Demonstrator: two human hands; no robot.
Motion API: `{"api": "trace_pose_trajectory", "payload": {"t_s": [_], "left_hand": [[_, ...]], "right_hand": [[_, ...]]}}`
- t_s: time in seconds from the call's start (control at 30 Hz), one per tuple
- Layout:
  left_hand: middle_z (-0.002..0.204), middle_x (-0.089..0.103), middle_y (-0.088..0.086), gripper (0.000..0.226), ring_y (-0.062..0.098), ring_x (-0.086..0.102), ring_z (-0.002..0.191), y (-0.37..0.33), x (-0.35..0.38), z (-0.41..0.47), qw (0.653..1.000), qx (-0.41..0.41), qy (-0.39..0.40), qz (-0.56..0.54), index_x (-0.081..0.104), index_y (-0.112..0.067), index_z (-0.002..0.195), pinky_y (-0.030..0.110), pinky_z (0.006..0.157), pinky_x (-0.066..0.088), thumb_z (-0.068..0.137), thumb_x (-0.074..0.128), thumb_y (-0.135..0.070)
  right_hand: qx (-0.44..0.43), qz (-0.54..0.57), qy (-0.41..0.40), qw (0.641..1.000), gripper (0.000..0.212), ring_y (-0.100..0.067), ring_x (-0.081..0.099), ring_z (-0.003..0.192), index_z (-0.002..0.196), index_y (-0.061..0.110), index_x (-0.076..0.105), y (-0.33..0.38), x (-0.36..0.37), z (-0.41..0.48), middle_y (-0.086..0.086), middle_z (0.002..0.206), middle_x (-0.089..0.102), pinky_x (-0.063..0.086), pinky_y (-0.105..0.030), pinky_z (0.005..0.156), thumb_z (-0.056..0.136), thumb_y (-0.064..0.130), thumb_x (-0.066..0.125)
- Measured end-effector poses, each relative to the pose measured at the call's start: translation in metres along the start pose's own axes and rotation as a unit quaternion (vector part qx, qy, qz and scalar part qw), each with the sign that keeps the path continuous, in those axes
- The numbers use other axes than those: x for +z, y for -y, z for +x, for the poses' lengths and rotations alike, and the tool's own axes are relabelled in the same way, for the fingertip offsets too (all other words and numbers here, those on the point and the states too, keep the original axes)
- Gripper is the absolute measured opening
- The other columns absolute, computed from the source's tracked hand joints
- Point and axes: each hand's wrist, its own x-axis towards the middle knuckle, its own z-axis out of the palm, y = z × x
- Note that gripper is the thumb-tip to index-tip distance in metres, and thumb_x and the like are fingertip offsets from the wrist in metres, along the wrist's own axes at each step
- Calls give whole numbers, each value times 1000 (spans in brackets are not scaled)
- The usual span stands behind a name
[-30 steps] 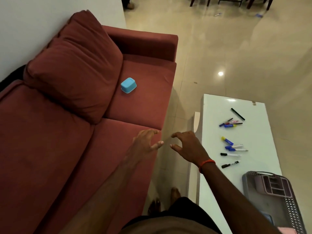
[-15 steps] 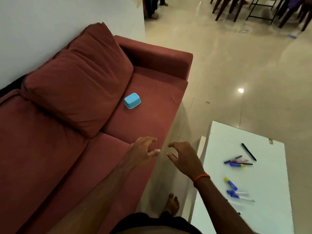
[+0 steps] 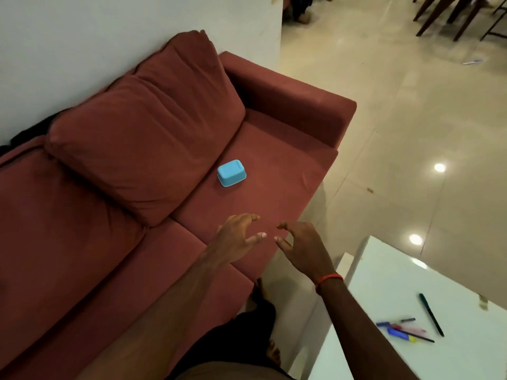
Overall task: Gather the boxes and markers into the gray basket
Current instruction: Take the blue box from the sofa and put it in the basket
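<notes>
A small light-blue box [image 3: 231, 173] lies upside down on the red sofa seat [image 3: 277, 171], just in front of the back cushion. My left hand [image 3: 238, 237] and my right hand [image 3: 301, 249] hover side by side over the seat's front edge, short of the box, both with fingers spread and holding nothing. Several markers [image 3: 406, 329] lie in a loose cluster on the white table [image 3: 452, 360] at the lower right, with a single dark pen [image 3: 431, 314] beside them. The gray basket is out of view.
The sofa's armrest [image 3: 296, 105] closes off the far end, and a large back cushion [image 3: 142, 138] leans against the white wall. A narrow gap of tiled floor [image 3: 397, 149] runs between sofa and table; my bare feet stand in it. Chair legs [image 3: 450, 15] show at top right.
The view has swung left and forward: the blue box now sits closer and nearer the centre, while the table, markers and basket slid off to the lower right. Both hands stayed open and advanced over the seat.
</notes>
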Motion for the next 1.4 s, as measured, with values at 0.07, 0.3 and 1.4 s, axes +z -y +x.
{"api": "trace_pose_trajectory", "payload": {"t_s": [0.07, 0.3, 1.4], "left_hand": [[147, 50, -13, 58, 13, 40, 138, 9, -2, 26, 1000, -26, -3, -13, 49, -31, 142, 49, 111, 35, 92, 55, -61], [146, 52, -9, 63, 16, 43, 136, 33, -5, 105, 993, -100, 10, -55, 51, -31, 140, 48, 112, 38, 87, 55, -63], [160, 32, -16, 86, 8, 40, 143, 265, 120, 360, 930, -222, -210, -202, 9, -55, 152, 48, 117, 36, 80, 53, -74]], "right_hand": [[-8, -8, 13, 1000, 31, -21, 57, 101, 112, 20, 68, -11, 1, 30, 1, 105, 70, 47, -35, 87, 87, 38, 66], [-22, -21, 66, 997, 27, -20, 57, 94, 107, 23, 70, -38, 5, 118, 3, 98, 70, 49, -34, 81, 85, 38, 68], [1, 103, 181, 978, 60, -29, 46, 120, 138, 31, 41, -161, 301, 426, -5, 125, 58, 38, -39, 103, 87, 59, 53]]}}
